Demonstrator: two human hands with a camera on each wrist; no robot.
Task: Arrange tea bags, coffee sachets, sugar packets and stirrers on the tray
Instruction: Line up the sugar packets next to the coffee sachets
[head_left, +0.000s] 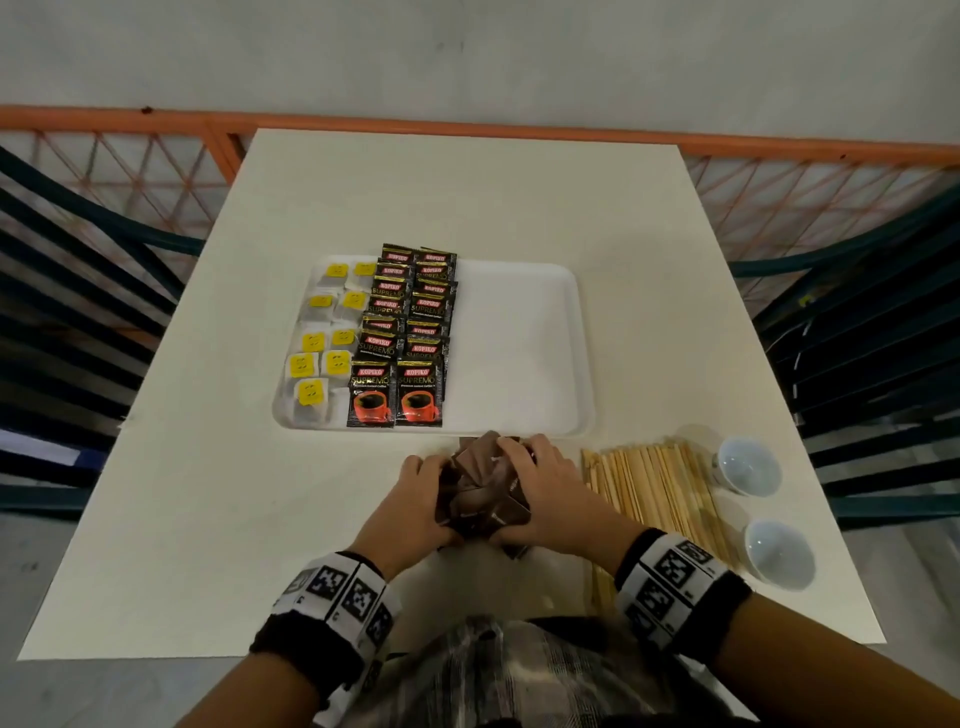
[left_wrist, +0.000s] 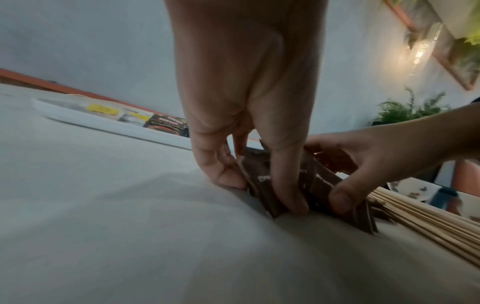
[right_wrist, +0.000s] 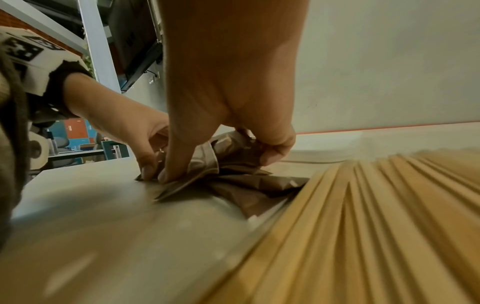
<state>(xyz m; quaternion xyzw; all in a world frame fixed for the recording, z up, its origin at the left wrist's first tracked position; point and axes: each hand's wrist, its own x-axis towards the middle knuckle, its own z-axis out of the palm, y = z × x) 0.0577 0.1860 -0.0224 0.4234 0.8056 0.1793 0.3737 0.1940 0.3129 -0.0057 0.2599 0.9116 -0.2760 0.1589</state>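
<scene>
A loose heap of brown sugar packets lies on the table just in front of the white tray. My left hand and right hand cup the heap from both sides, fingers curled round the packets. On the tray, tea bags with yellow tags fill the left column, and black coffee sachets overlap in two rows beside them. The tray's right half is bare. Wooden stirrers lie side by side to the right of my right hand, filling the right wrist view.
Two small white cups stand at the table's right edge beyond the stirrers. Dark chairs flank the table on both sides. An orange railing runs behind the far edge.
</scene>
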